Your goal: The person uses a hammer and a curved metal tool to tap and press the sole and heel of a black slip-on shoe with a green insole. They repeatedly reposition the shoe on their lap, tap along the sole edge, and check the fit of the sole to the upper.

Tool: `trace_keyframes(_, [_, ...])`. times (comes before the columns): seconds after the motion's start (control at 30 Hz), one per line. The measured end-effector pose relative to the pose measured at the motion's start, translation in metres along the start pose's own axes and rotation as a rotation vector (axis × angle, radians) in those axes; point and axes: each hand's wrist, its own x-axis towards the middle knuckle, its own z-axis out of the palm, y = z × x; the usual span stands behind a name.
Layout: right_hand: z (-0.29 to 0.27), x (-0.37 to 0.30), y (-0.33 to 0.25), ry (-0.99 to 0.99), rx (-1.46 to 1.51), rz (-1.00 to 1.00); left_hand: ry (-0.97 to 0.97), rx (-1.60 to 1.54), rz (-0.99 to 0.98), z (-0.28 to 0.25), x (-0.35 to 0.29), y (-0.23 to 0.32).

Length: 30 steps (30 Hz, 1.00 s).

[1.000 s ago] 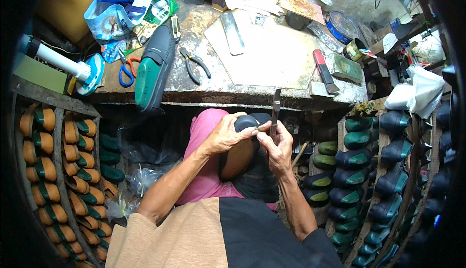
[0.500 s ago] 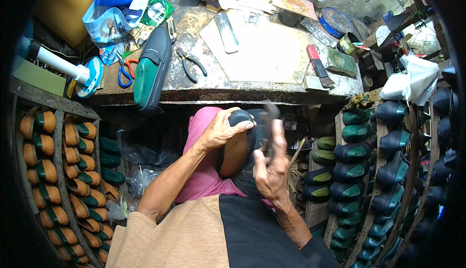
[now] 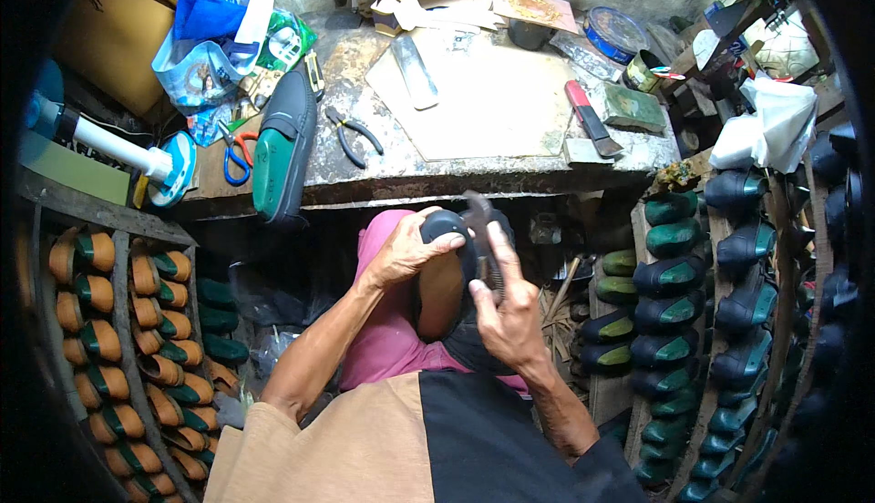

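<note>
On my lap, my left hand (image 3: 401, 253) is closed round a black shoe (image 3: 443, 222) whose rounded end faces up. Its thumb presses on the near side; the rest of the shoe is hidden by the hand and knee. My right hand (image 3: 512, 317) grips a hammer (image 3: 477, 211) with a dark metal head, the index finger stretched along it. The hammer head is right beside the shoe, slightly blurred; I cannot tell whether they touch. In front, on the workbench (image 3: 365, 184), another black loafer (image 3: 290, 134) rests on a green shoe last (image 3: 269, 175).
Pliers (image 3: 354, 141), scissors (image 3: 239, 155), a red-handled knife (image 3: 592, 118), a metal plate (image 3: 415, 72) and a green block (image 3: 631, 107) lie on the bench. A rack of tan shoes (image 3: 96, 289) stands at the left, and one of dark shoes (image 3: 670, 275) at the right.
The hammer in my right hand has swung left, close to the shoe. My left hand keeps its hold on the shoe. The whole view has shifted slightly.
</note>
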Motion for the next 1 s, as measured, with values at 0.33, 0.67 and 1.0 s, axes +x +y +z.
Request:
trace_keyframes(0.33, [0.002, 0.005, -0.001, -0.133, -0.001, 0.172, 0.024, 0.008, -0.005, -0.003, 0.0, 0.0])
trace_keyframes(0.67, [0.015, -0.007, 0.016, -0.046, -0.075, -0.07, -0.036, 0.053, -0.039, -0.003, -0.001, -0.005])
trace_keyframes(1.0, [0.001, -0.045, 0.036, -0.006, -0.043, 0.143, -0.002, 0.014, 0.009, 0.008, -0.027, 0.029])
